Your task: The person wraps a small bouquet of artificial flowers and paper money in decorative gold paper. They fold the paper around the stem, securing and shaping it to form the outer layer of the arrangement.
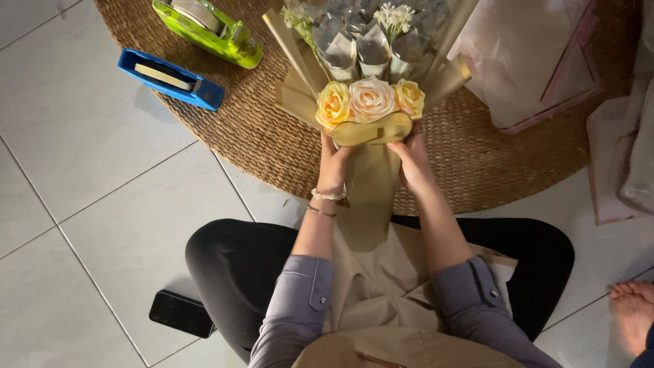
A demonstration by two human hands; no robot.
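Seated on pale tile floor [82, 136], knees apart, both hands up at a bouquet [371, 102] held over the near edge of a round woven mat [272, 136]. Left hand [332, 167] wraps the wrap's left side just under three pale yellow and cream roses [370, 99], fingers curled closed on the olive-gold paper; right hand [412, 163] mirrors it on the right side, fingers likewise closed on the paper (thumb tips hidden behind the fold). Grey folded papers and small white sprigs fill the bouquet's upper part. Far left on the mat: green tape dispenser [211, 27]; beside it, at the mat's rim and partly on tile, a blue tape dispenser [170, 78]. Upper right: pale pink wrapping sheets [531, 61] over the mat's edge. Black phone [180, 313] on tile by left knee. Another person's bare foot [633, 313] at lower right. Open tile lies left.
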